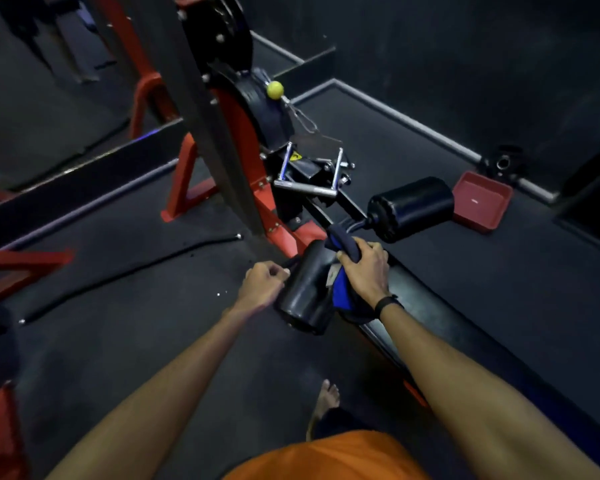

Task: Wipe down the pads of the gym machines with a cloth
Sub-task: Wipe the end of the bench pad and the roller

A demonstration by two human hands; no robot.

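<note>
A black roller pad [305,292] sticks out on the near left side of a red-and-black cable machine. A blue and dark cloth [342,285] is draped over the pad's right side. My right hand [366,268] grips the cloth against the pad, fingers curled over a bunched dark fold. My left hand [262,284] is at the pad's left side, fingers curled and pinching a dark end of cloth or strap there. A second black roller pad [411,207] sits opposite, further right. The long black bench pad [440,327] runs toward the lower right.
A chrome handle [310,180] with a yellow ball [275,89] on its cable hangs on the machine. A red tray [482,200] lies on the floor by the wall. A thin black bar [129,271] lies on the left floor, with red frame legs [184,181] behind it. My bare foot [323,403] stands below.
</note>
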